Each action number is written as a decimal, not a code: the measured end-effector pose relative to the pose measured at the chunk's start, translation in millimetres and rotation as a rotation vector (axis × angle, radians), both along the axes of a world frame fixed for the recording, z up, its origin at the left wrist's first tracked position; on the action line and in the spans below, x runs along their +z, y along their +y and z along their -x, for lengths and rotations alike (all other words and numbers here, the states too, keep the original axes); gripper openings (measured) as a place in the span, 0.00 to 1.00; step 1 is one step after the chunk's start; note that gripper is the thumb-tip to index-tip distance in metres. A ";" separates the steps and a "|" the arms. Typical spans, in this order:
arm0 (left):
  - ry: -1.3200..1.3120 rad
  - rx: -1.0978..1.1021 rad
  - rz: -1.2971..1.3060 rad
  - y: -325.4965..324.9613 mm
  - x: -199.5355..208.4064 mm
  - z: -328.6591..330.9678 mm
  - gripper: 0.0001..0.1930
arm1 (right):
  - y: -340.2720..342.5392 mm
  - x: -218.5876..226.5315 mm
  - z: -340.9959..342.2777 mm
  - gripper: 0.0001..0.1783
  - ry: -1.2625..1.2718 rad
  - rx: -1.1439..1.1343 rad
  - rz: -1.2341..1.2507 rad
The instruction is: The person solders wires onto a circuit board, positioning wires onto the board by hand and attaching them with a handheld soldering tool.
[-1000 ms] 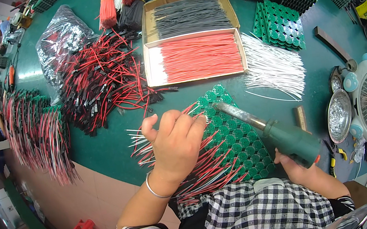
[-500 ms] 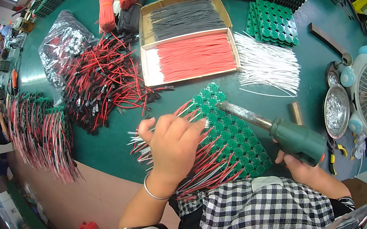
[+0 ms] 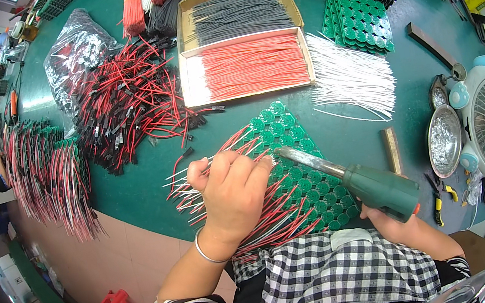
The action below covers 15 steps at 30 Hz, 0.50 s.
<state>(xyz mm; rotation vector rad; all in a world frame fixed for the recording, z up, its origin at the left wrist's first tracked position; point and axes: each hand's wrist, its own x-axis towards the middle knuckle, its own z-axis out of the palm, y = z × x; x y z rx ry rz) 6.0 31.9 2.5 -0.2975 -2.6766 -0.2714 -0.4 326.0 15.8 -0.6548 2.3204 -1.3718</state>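
Worktop [image 3: 135,195], green, bears a panel of round green circuit boards [image 3: 329,195] at the near middle. A green-handled soldering iron [image 3: 382,191] fills my right grip [image 3: 394,227], slanting over the panel toward my left grip [image 3: 235,192], which is narrow; whether it pinches anything, I cannot tell. Red and white wires [image 3: 274,213] fan leftward from the panel.

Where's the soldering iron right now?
The soldering iron is right of centre in the head view, in the right hand, its tip over the circuit boards near the left hand.
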 end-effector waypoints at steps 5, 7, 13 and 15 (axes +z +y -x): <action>-0.005 -0.004 -0.009 0.3 1.5 1.6 0.07 | 1.8 -1.8 -0.7 0.17 0.033 0.032 -0.034; -0.025 -0.005 -0.005 0.2 1.9 1.5 0.07 | 0.3 0.5 -0.6 0.17 0.034 0.038 -0.049; -0.028 0.000 -0.006 0.2 2.3 2.0 0.07 | -4.1 9.0 5.2 0.13 0.011 -0.028 0.006; -0.032 0.006 -0.002 0.2 3.2 1.0 0.07 | -1.9 10.5 6.6 0.11 0.027 0.008 0.006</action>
